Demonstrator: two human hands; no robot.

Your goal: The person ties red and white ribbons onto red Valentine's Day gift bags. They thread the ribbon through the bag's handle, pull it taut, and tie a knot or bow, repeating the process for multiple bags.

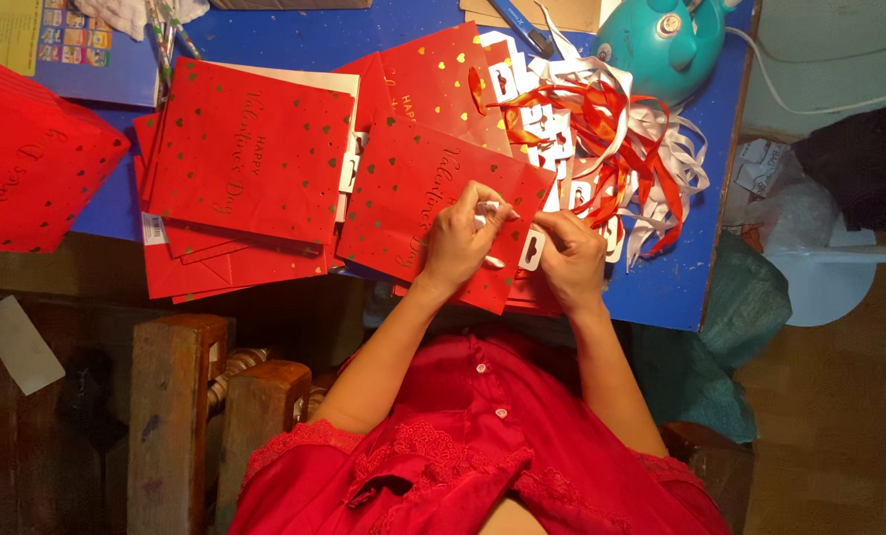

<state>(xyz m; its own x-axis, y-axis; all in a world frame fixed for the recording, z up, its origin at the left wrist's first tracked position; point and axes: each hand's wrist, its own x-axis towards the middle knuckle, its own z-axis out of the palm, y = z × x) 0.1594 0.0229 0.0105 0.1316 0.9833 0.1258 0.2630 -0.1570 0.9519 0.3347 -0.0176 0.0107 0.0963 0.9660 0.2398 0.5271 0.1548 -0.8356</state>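
Note:
A flat red paper gift bag (403, 198) with small gold hearts lies on the blue table (661, 287) in front of me. My left hand (460, 243) rests on its right edge and pinches a thin white ribbon end (490, 208). Close beside it, my right hand (572, 260) holds a small white card tag (532, 250) with a slot, against the bag's edge. The two hands almost touch. Just beyond them lies a tangle of red and white ribbons (641, 159) with more white tags.
A stack of the same red bags (245, 159) lies to the left, with another pile (27, 168) at the far left. A teal device (661, 40) stands at the back right, a blue pen (522, 25) beside it. Wooden furniture (166, 416) stands below left.

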